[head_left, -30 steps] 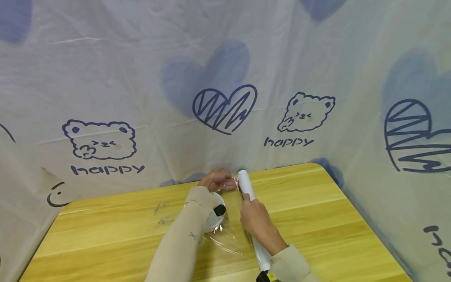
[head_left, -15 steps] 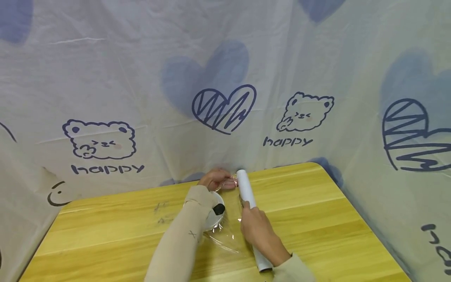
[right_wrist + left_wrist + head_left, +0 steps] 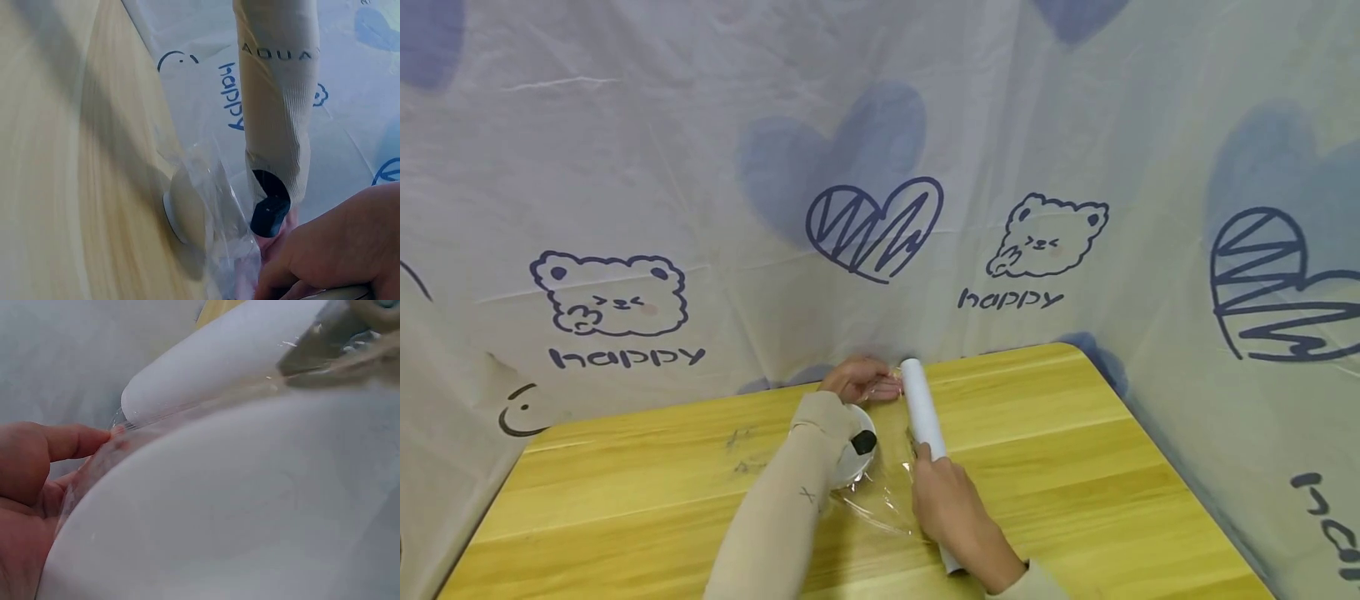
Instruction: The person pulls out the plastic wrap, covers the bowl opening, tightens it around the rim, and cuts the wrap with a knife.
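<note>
1. Pinched between thumb and finger, the edge of the clear plastic film (image 3: 872, 510) is held by the left hand (image 3: 863, 381) at the far side of the bowl.
2. Curled fingers of the right hand (image 3: 951, 500) grip scissors (image 3: 331, 356), mostly hidden in the head view; the left wrist view shows their dark blades at the film, beside the roll.
3. White and round, the bowl (image 3: 852, 467) stands upright on the table (image 3: 640, 483), partly covered by the left forearm, with film spread over its mouth and trailing past its near side.
4. Just right of the bowl lies the white roll (image 3: 922, 408), its far end near the left fingertips and its near part passing beneath the right hand.
5. Around the left wrist is a cream sleeve (image 3: 275, 94) with a black camera (image 3: 270, 215).
6. Behind the table hangs a pale curtain (image 3: 700, 167) printed with hearts, bears and "happy".
</note>
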`<state>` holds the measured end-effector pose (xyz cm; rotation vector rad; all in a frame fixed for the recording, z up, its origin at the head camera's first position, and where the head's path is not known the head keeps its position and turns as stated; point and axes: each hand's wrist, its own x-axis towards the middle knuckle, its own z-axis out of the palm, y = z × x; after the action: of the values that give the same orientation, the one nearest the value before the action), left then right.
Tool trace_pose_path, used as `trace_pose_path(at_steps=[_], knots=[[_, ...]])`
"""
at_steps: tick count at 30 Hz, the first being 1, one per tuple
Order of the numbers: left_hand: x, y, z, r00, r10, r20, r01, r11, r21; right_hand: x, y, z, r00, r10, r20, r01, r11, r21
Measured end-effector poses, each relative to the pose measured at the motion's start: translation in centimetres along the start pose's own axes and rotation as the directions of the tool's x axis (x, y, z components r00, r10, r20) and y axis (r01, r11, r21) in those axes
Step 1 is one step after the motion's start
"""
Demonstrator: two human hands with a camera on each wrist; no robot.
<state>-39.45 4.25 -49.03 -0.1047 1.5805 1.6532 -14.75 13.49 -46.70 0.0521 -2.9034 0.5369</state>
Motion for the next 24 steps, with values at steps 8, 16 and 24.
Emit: trace_pose_path(at_steps=[8,16,24], knots=[[0.1,-0.1,0.1,1.0,0.001,-0.006,-0.001,1.0,0.026,-1.5,-0.2,-0.2,1.0,0.001,-0.014,-0.001,1.0,0.001],[0.3,-0.3,-0.3,1.0,0.003,0.003,-0.003,1.0,0.023,-2.9,-0.5,-0.5,1.0,0.007,0.013,-0.006,1.0,-0.022],[0.3,-0.1,-0.3,1.0,-0.007,0.028,0.007,1.0,0.024,-4.0,-0.6,-0.8,1.0,0.008,0.027,-0.007,1.0,-0.024]])
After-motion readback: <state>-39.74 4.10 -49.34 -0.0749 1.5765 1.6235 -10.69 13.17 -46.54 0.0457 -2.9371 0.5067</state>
